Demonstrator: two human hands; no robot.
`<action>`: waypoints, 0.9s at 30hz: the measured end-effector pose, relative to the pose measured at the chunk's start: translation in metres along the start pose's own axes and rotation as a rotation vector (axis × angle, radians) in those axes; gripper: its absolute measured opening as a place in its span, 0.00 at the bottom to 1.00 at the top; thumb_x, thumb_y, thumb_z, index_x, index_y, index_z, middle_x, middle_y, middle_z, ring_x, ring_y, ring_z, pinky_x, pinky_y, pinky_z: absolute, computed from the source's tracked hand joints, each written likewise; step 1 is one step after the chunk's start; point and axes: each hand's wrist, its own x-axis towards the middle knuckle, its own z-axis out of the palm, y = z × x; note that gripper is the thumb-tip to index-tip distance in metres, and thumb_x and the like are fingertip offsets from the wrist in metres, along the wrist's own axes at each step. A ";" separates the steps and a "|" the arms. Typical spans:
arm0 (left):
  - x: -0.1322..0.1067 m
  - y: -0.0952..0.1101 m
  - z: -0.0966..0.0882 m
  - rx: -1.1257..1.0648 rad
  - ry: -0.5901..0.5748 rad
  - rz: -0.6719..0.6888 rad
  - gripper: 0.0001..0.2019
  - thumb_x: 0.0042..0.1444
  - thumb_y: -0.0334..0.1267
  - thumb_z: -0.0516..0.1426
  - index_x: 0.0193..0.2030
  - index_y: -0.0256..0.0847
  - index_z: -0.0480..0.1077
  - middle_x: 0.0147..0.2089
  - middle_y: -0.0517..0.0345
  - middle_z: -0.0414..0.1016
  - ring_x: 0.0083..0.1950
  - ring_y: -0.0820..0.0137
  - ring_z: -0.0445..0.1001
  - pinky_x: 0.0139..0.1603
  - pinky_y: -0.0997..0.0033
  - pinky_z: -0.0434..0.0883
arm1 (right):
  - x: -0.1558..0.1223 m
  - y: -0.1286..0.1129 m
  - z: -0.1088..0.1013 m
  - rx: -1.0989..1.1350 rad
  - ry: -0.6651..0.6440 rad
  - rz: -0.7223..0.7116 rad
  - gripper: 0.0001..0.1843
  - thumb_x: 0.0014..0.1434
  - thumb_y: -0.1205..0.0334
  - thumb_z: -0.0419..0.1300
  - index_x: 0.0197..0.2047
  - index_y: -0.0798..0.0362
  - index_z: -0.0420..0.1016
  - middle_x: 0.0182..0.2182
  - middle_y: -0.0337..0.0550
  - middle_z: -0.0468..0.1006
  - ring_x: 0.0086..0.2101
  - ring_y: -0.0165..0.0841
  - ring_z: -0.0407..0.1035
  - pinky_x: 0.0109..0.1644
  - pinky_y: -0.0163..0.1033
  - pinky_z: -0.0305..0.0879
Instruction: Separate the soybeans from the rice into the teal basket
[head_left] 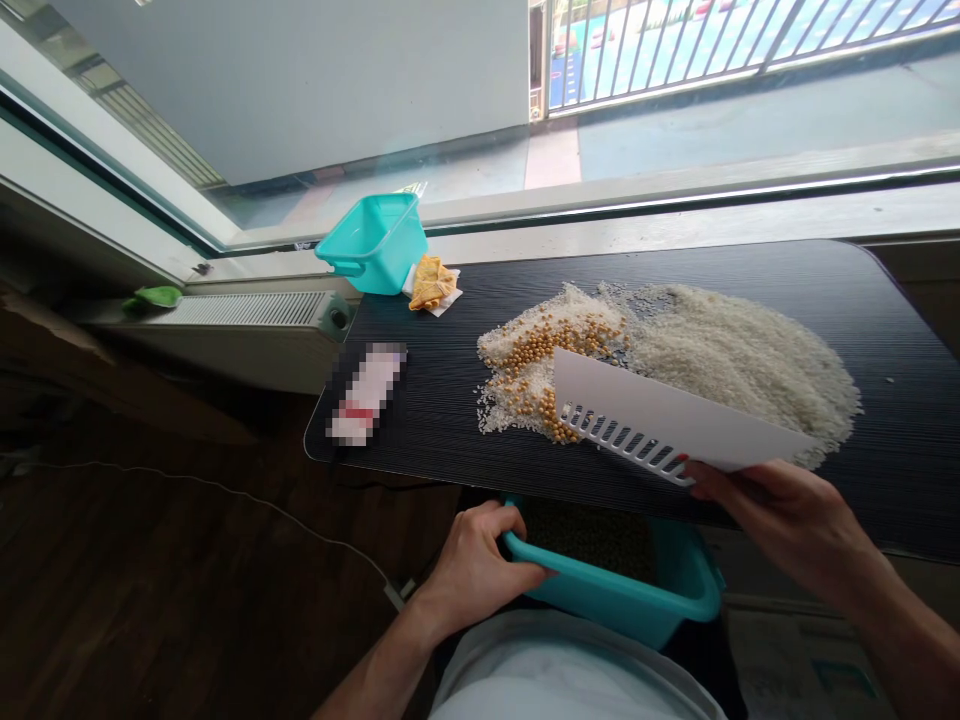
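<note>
My left hand (474, 558) is closed on the left rim of a teal plastic bin (611, 588), which sits at my lap below the table's front edge. A dark, grainy layer lies inside the bin; its kind is unclear. In my right hand (787, 505) is a white sheet with a row of slots (667, 410), pinched at its right end. The sheet is tilted over the front of the grains. Behind its left end, yellow soybean-like beans (559, 340) lie mixed with white rice-like grains. A wider pile of rice-like grains (750, 345) spreads to the right.
On the dark table (435, 400), a second teal bin (386, 245) stands at the back left, beside a yellow crumpled cloth-like item (433, 284) on white paper. A blurred-out flat object (367, 395) lies at the left end. A window runs behind; a radiator (255, 310) stands left.
</note>
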 end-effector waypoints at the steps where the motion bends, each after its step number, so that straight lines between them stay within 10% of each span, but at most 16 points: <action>1: 0.000 0.000 0.000 -0.004 0.001 -0.001 0.12 0.40 0.35 0.68 0.23 0.41 0.67 0.28 0.65 0.64 0.31 0.72 0.64 0.33 0.70 0.56 | 0.000 0.000 0.000 -0.004 -0.003 -0.011 0.34 0.50 0.23 0.63 0.21 0.46 0.84 0.20 0.43 0.84 0.24 0.42 0.79 0.29 0.44 0.77; 27: -0.003 -0.006 -0.001 -0.011 0.059 0.065 0.12 0.42 0.35 0.68 0.23 0.40 0.67 0.27 0.66 0.66 0.31 0.73 0.64 0.33 0.72 0.57 | -0.024 0.043 -0.026 -0.042 0.090 -0.022 0.25 0.48 0.30 0.69 0.32 0.43 0.90 0.24 0.41 0.86 0.26 0.43 0.81 0.33 0.45 0.82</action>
